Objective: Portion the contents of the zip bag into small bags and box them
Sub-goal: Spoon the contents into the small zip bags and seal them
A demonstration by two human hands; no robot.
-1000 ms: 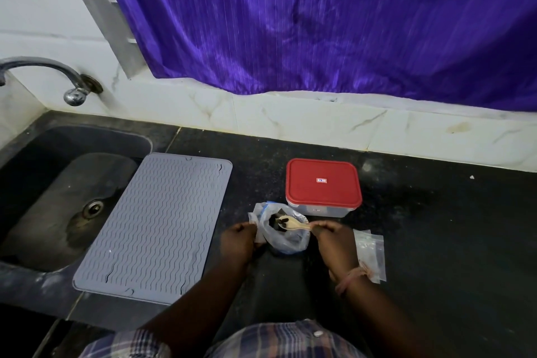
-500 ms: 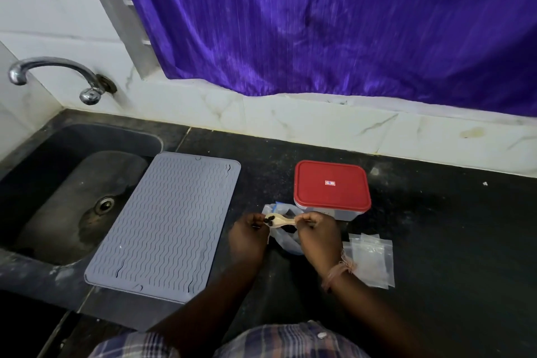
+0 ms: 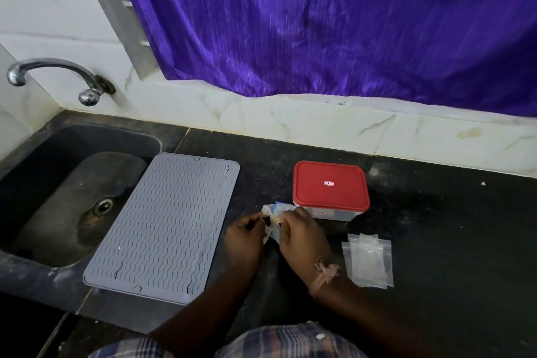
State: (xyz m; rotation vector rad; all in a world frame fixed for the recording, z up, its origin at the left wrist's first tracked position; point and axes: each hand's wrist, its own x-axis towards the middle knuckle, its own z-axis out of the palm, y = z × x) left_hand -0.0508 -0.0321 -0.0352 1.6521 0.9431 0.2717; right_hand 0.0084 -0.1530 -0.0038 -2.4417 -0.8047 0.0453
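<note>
Room: purple satin curtain (image 3: 334,26) is hanging over a white marble-tiled wall; steel tap (image 3: 55,75) is reaching over the dark stone sink (image 3: 35,183).
Desk: black stone desk (image 3: 436,227) is carrying a grey ribbed silicone mat (image 3: 162,227), likely as a drying surface.
Box: red-lidded clear plastic box (image 3: 329,190) is waiting closed just behind my hands, within reach for boxing.
Small bags: clear small zip bags (image 3: 369,263) are lying stacked by my right wrist, ready for filling.
Zip bag: crumpled clear plastic zip bag (image 3: 274,209) is sitting between my hands.
Left hand (image 3: 244,238): my grip is curling onto the bag's edge, I judge to steady it.
Right hand (image 3: 302,237): my grip is pinching a pale wooden spoon (image 3: 273,221) with dark contents.

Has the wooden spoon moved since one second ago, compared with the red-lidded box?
Yes. The wooden spoon has come up out of the zip bag and toward the left hand; the box stayed put.
</note>
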